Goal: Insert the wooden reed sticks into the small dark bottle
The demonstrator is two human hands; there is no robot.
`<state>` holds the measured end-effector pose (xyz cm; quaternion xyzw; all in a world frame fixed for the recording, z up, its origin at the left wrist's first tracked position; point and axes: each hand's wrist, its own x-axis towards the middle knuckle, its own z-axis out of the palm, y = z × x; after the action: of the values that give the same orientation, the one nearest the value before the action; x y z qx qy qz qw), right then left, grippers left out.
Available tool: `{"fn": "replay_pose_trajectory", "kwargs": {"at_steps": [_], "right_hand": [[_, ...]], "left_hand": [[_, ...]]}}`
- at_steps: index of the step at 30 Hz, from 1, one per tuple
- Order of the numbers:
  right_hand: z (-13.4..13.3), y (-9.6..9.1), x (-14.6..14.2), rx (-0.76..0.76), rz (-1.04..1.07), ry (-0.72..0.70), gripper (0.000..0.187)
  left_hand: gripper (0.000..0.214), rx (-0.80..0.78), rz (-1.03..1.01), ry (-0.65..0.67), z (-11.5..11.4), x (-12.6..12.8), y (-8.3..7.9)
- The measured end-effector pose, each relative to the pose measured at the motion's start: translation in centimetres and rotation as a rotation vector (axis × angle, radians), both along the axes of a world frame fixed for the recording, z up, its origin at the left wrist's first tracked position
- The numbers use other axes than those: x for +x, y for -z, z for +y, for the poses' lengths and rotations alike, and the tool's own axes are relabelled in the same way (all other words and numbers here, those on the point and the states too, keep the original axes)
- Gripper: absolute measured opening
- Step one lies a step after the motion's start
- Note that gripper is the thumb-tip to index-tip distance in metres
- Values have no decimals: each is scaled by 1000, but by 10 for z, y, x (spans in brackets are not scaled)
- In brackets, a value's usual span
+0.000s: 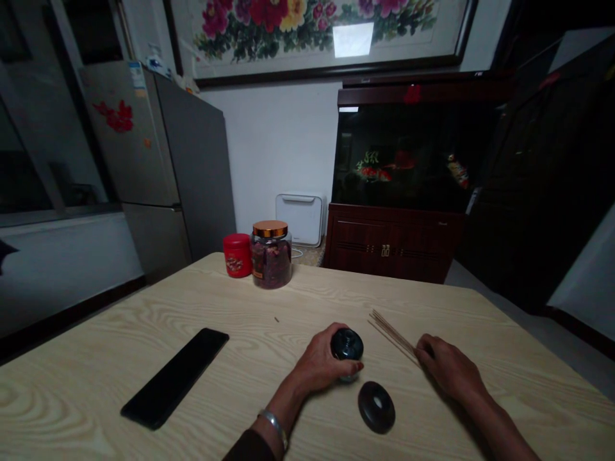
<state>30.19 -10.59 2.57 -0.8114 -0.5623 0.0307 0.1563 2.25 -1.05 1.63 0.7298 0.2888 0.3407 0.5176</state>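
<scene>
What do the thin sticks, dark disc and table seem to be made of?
Thin sticks: perhaps wood or pressed incense; matte brown, no shine.
Dark disc: smooth, faint sheen; wood, stone or plastic, can't tell.
Table: pale wood or wood-look laminate, from its wavy grain.

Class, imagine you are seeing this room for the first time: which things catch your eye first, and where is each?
The big framed flower picture on the wall stands out, bright above the dim room. On the pale wooden table, the left hand grips a small dark-topped container, while the right hand holds thin brown sticks. A red canister glows at the far edge.
</scene>
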Motion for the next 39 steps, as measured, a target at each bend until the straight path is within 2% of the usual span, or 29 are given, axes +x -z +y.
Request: {"fn": "replay_pose_trajectory", "kwargs": {"at_steps": [2, 5, 11, 14, 17, 23, 26, 29, 32, 35, 37, 39], "right_hand": [[0, -5, -1, 61, 31, 5, 23], [5, -22, -7, 267, 179, -26, 22], [26, -83, -52, 743, 923, -155, 30], [35, -100, -78, 820, 1065, -240, 30], [40, -99, -91, 790, 1030, -291, 28], [48, -80, -98, 687, 986, -359, 27], [50, -72, -105, 541, 964, -424, 28], [49, -70, -107, 327, 852, -518, 27], [45, -77, -87, 154, 675, -593, 26], [45, -76, -43, 170, 512, -491, 31], [47, -63, -11, 121, 331, -404, 25], [50, -42, 13, -49, 143, -282, 16]], "left_hand": [[56, 0, -1, -9, 0, 0, 1], [58, 9, 4, -18, 1, -1, 1], [59, 6, 18, -21, 1, 0, 1], [58, -1, 19, -22, 1, 0, 1], [60, 4, 19, -25, 2, 0, 2], [60, 31, 38, -32, 4, -1, 2], [60, 41, 36, -35, 4, 0, 3], [59, 51, 30, -30, 4, 1, 3], [59, 44, 28, -31, 3, 0, 1], [58, 16, 30, -31, 2, 0, 0], [59, 0, 28, -22, 2, 0, 0], [60, -7, 26, -16, 2, 0, 1]]}}
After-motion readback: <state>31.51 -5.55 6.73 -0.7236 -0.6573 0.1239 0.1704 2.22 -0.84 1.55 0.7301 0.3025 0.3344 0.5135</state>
